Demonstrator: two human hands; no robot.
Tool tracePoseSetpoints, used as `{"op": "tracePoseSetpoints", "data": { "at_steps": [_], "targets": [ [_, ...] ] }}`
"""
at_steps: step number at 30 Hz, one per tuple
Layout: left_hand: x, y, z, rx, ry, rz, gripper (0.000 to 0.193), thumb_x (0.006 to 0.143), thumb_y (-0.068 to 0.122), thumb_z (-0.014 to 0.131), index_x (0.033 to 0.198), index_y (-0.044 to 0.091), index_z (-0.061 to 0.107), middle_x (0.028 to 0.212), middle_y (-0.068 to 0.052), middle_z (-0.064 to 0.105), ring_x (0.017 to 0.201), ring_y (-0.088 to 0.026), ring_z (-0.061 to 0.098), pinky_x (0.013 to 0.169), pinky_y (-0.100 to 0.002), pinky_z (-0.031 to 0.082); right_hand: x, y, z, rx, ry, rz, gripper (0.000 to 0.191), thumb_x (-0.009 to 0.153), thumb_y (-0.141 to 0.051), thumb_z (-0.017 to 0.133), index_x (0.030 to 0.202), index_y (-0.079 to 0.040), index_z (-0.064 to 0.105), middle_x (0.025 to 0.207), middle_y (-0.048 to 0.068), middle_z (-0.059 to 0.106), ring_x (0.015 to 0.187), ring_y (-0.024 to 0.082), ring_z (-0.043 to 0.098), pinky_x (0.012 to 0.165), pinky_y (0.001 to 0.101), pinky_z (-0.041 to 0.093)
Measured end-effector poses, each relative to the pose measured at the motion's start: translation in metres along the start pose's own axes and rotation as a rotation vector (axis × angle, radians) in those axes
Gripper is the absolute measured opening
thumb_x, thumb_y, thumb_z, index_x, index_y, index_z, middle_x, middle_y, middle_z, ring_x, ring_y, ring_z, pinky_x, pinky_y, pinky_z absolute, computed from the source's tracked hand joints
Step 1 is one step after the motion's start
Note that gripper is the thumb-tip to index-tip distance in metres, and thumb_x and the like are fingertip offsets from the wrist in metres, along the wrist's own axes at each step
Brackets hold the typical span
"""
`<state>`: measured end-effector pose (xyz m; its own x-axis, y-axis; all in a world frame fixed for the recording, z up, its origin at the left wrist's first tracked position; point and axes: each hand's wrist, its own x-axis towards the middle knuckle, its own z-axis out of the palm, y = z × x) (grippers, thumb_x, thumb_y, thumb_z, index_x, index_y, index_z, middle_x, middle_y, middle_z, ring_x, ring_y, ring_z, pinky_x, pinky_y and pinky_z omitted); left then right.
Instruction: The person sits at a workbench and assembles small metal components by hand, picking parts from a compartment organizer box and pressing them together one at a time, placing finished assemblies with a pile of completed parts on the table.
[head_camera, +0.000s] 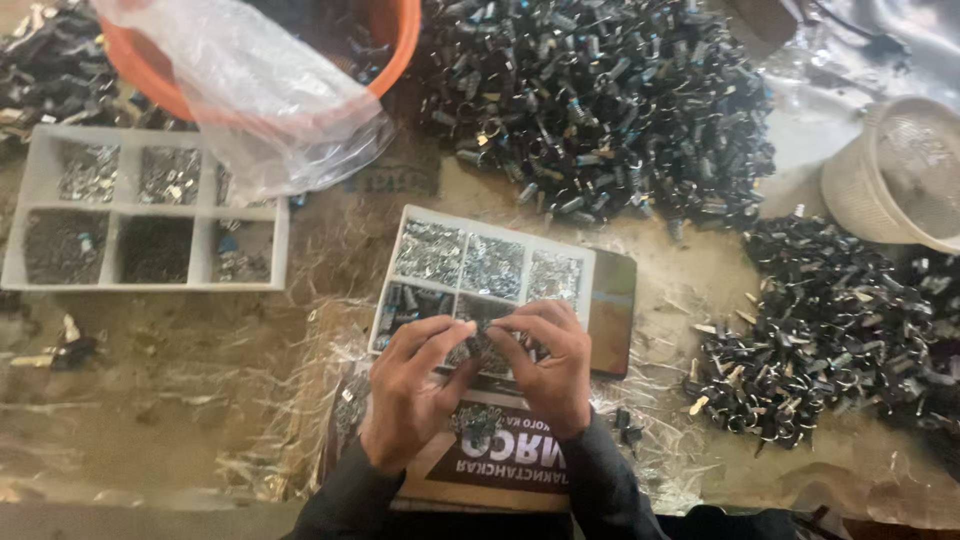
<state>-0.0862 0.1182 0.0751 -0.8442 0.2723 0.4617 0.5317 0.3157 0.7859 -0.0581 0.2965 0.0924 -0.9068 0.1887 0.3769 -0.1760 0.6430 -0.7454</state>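
A worn, dusty brown work surface (180, 400) is filling the view, with crinkled clear plastic sheeting (290, 420) lying over part of it. Soft, even light is falling across it, casting no hard shadows. An orange basin (395, 50) is sitting at the far edge under a clear plastic bag (260, 90), and a white mesh basket (890, 170) is standing at the right. A white compartment tray (30, 200) is resting at the left. No walls or windows are showing.

Looks like a small assembly workshop: heaps of little black metal parts (600, 100) all over the plastic-covered counter (150, 400), plus white sorting trays (30, 200) full of tiny bits.
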Motion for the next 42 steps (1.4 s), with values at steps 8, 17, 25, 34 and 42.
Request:
{"op": "tracePoseSetpoints", "data": {
  "at_steps": [8, 17, 25, 34, 42],
  "targets": [
    [0.001, -0.002, -0.004, 0.000, 0.005, 0.037, 0.041, 0.082, 0.009, 0.085, 0.120, 0.011, 0.071, 0.118, -0.007, 0.069, 0.103, -0.027, 0.073, 0.085, -0.036, 0.059, -0.011, -0.001, 0.002, 0.132, -0.101, 0.029, 0.012, 0.082, -0.006, 0.080, 0.094, -0.006, 0.077, 0.093, 0.007, 0.071, 0.091, 0.020, 0.065, 0.079, 0.0317, 0.050],
    [-0.003, -0.006, -0.007, -0.078, -0.063, 0.008, 0.042, 0.085, 0.003, 0.078, 0.125, 0.010, 0.070, 0.119, -0.010, 0.068, 0.100, -0.026, 0.073, 0.079, -0.033, 0.061, -0.012, -0.009, 0.009, 0.174, -0.115, 0.168, 0.010, 0.084, -0.006, 0.079, 0.094, -0.004, 0.079, 0.086, 0.005, 0.071, 0.070, 0.012, 0.064, 0.060, 0.0248, 0.049],
    [-0.003, -0.006, -0.007, -0.046, -0.053, 0.044, 0.038, 0.087, 0.002, 0.078, 0.124, 0.008, 0.071, 0.118, -0.010, 0.068, 0.098, -0.026, 0.074, 0.077, -0.034, 0.061, -0.017, 0.004, 0.015, 0.316, -0.126, 0.254, 0.008, 0.087, -0.007, 0.079, 0.093, 0.000, 0.078, 0.085, 0.004, 0.071, 0.074, 0.009, 0.064, 0.063, 0.0229, 0.049],
    [-0.003, -0.005, -0.008, -0.049, 0.009, 0.024, 0.042, 0.081, 0.009, 0.086, 0.120, 0.008, 0.071, 0.113, -0.008, 0.069, 0.090, -0.022, 0.075, 0.071, -0.031, 0.061, -0.024, 0.005, 0.017, 0.436, -0.123, 0.289, 0.011, 0.095, -0.008, 0.072, 0.095, 0.002, 0.077, 0.091, 0.005, 0.069, 0.085, 0.011, 0.063, 0.073, 0.0237, 0.050],
    [-0.004, -0.007, -0.008, -0.050, -0.003, 0.032, 0.041, 0.082, 0.007, 0.086, 0.121, 0.007, 0.071, 0.111, -0.008, 0.069, 0.088, -0.022, 0.074, 0.070, -0.032, 0.060, -0.023, -0.003, 0.020, 0.319, -0.085, 0.283, 0.008, 0.092, -0.006, 0.073, 0.092, 0.001, 0.077, 0.087, 0.004, 0.069, 0.080, 0.011, 0.065, 0.070, 0.0237, 0.051]
  ]
}}
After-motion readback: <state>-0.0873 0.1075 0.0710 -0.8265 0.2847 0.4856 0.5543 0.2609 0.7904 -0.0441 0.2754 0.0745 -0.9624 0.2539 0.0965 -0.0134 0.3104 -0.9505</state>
